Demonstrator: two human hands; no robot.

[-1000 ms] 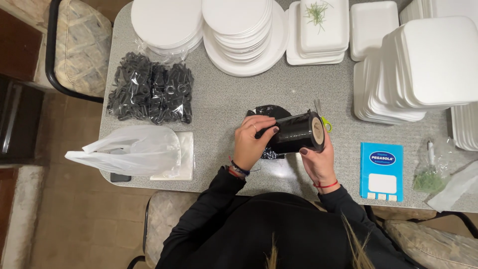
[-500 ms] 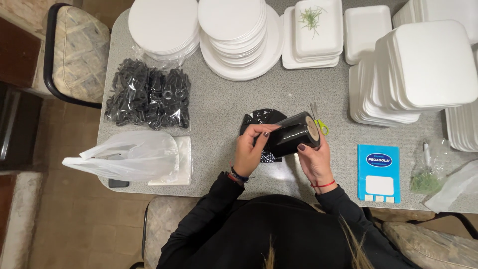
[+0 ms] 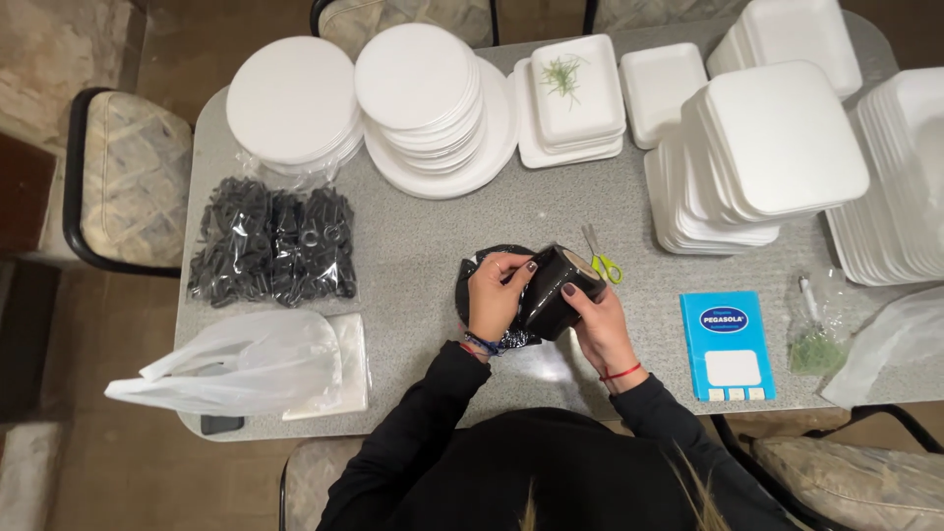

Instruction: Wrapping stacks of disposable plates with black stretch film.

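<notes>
A brown floor surrounds a grey speckled worktop (image 3: 423, 231) with rounded corners, and a cushioned chair with a black frame (image 3: 123, 192) stands at its nine o'clock side. Another chair seat shows at twelve o'clock, beyond the far edge.

Largest on the worktop are the stacks of white foam trays (image 3: 767, 147) from one to three o'clock, then the two stacks of round white plates (image 3: 423, 88) at eleven and twelve o'clock. One shallow tray (image 3: 575, 93) near twelve o'clock holds a sprig of green herb. At nine o'clock lies a clear bag of black plastic pieces (image 3: 270, 246), and at eight o'clock a crumpled white plastic bag (image 3: 231, 369) rests on a flat clear packet. A blue and white box (image 3: 728, 344) lies at four o'clock, with a small clear bag of green bits (image 3: 814, 339) just beside it.

At the centre (just ahead of the person's black sleeves) both hands grip a black roll of film (image 3: 556, 290) lifted over a dark round plate (image 3: 477, 285). The left hand (image 3: 497, 295) pinches the film's edge with closed fingers; the right hand (image 3: 595, 320) wraps its fingers round the roll's body. Small scissors with green handles (image 3: 600, 258) lie touching nothing, just past the roll at one o'clock.
</notes>
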